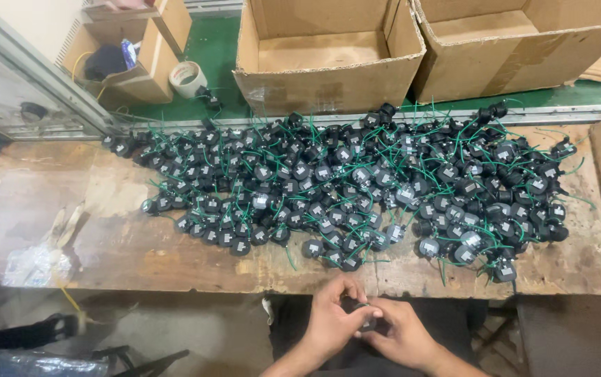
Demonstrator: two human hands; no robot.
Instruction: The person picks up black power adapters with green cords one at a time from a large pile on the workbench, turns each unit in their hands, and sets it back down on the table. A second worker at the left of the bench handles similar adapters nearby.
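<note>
Care is being demanded while a small black part (366, 322) is being pinched between left hand (332, 322) and right hand (403, 335) below the workbench (140, 251) edge, since slipping fingers could drop it floorward.

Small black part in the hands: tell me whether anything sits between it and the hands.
Nothing visible does. The left hand and right hand both close directly around the small black part, held below the wooden bench edge, apart from the pile of black parts with green wires.

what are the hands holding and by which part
Both hands, left and right, pinch one small black part between their fingers; the exact spot is hidden.
</note>
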